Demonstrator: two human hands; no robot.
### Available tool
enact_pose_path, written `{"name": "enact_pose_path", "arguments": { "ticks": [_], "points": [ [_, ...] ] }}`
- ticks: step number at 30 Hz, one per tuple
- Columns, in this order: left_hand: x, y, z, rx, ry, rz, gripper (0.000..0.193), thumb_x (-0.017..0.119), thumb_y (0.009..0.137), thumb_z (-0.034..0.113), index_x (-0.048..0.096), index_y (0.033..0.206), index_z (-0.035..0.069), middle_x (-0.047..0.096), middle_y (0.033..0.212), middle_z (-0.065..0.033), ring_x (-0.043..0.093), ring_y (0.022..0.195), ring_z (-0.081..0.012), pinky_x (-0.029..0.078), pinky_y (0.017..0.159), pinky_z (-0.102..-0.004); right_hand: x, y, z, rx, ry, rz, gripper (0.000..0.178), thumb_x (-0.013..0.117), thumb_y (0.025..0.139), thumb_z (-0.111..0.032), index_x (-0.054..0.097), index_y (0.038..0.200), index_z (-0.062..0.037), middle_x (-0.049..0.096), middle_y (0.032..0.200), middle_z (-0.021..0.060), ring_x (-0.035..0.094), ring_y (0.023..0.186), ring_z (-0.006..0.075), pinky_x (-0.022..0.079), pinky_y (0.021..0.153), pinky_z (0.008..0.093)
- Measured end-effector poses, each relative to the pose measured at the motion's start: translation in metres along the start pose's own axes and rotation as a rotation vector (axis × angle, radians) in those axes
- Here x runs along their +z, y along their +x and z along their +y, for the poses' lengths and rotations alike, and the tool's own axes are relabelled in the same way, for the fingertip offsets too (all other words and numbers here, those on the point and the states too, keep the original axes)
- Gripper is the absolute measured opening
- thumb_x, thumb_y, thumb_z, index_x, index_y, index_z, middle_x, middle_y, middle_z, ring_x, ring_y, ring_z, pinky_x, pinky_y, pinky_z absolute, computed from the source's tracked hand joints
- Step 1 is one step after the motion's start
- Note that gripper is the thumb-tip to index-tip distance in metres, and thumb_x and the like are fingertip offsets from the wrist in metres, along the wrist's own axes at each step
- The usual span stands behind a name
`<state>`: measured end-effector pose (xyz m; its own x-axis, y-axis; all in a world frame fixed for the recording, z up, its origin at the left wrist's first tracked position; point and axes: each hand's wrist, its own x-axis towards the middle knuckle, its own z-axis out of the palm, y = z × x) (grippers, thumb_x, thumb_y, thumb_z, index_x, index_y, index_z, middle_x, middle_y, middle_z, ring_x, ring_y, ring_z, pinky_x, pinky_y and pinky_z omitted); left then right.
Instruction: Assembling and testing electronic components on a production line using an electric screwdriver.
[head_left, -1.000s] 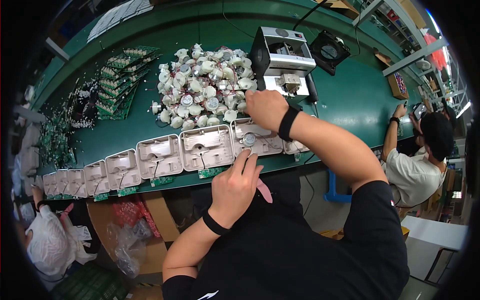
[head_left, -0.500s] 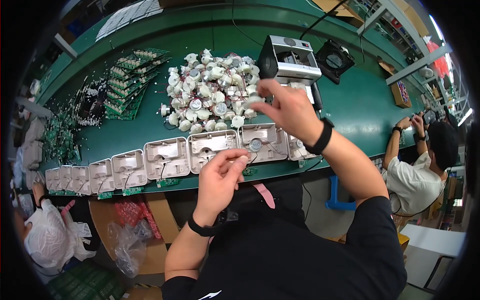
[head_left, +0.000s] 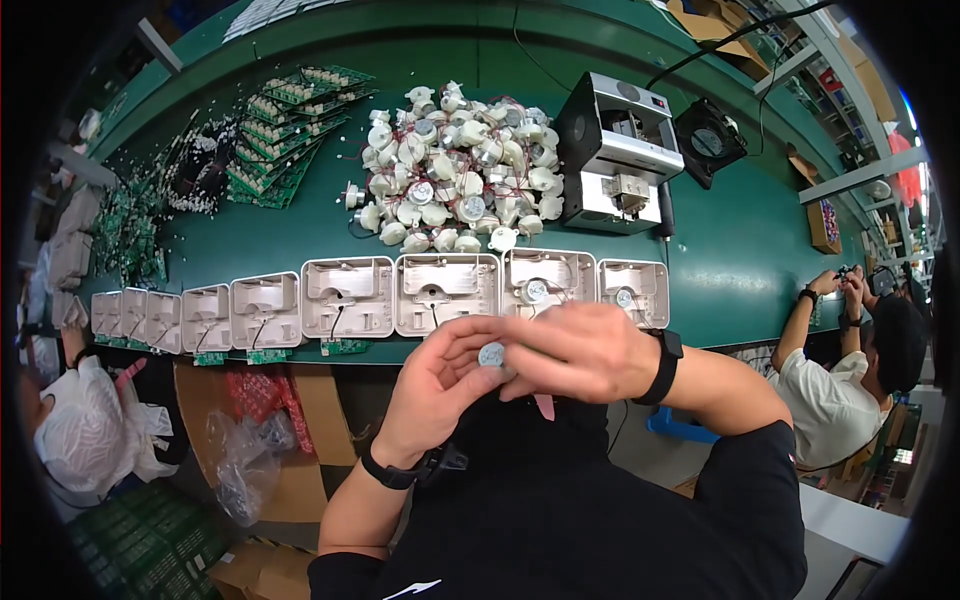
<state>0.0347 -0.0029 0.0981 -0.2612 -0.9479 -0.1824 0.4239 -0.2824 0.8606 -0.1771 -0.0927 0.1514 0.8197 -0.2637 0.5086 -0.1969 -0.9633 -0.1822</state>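
**Small motor held between both hands at the bench's near edge**

Here, the left hand (head_left: 440, 385) and right hand (head_left: 580, 350) meet just off the near edge of the green workbench (head_left: 760, 250), fingertips of both pinching one small round motor (head_left: 491, 354). A row of white plastic housings (head_left: 400, 295) lines that near edge. Farther in, toward the middle, sits a pile of motors (head_left: 455, 185), with a grey machine (head_left: 615, 155) to its right

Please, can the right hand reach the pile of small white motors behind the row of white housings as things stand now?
Probably yes. The right hand is busy, holding a small round motor together with the left hand, but nothing tall stands between it and the pile of motors; only the low white housings lie between.
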Motion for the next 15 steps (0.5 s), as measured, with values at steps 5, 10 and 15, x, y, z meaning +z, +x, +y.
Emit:
{"name": "enact_pose_path", "arguments": {
  "ticks": [5,10,15],
  "points": [
    [-0.004,-0.015,0.003,0.123,0.154,0.083,0.049,0.068,0.09,-0.006,0.055,0.137,-0.001,0.065,0.132,-0.0154,0.063,0.121,-0.0199,0.051,0.101,-0.0333,-0.001,0.001,0.013,0.261,0.318,-0.321,0.023,0.08,0.085,-0.019,0.069,0.099,-0.0048,0.07,0.081,0.0089,0.067,0.061,0.0239,0.051,0.051,0.0331],
    [-0.006,-0.021,0.027,0.106,0.753,0.084,0.04,0.069,0.087,-0.007,0.064,0.125,0.0,0.069,0.123,-0.0146,0.068,0.112,-0.0206,0.056,0.092,-0.0333,-0.005,0.019,0.0,0.229,0.36,-0.265,0.022,0.08,0.085,-0.017,0.068,0.099,-0.0048,0.067,0.071,0.0062,0.068,0.061,0.025,0.05,0.05,0.0346],
    [-0.029,-0.028,0.044,0.311,1.109,0.15,0.034,0.071,0.084,-0.004,0.067,0.117,0.001,0.072,0.122,-0.0134,0.072,0.107,-0.0264,0.056,0.09,-0.0356,-0.012,0.041,-0.03,0.145,0.374,-0.263,0.027,0.079,0.085,-0.015,0.067,0.107,-0.0047,0.071,0.091,0.0092,0.067,0.06,0.025,0.051,0.05,0.0349]
  ]
}}
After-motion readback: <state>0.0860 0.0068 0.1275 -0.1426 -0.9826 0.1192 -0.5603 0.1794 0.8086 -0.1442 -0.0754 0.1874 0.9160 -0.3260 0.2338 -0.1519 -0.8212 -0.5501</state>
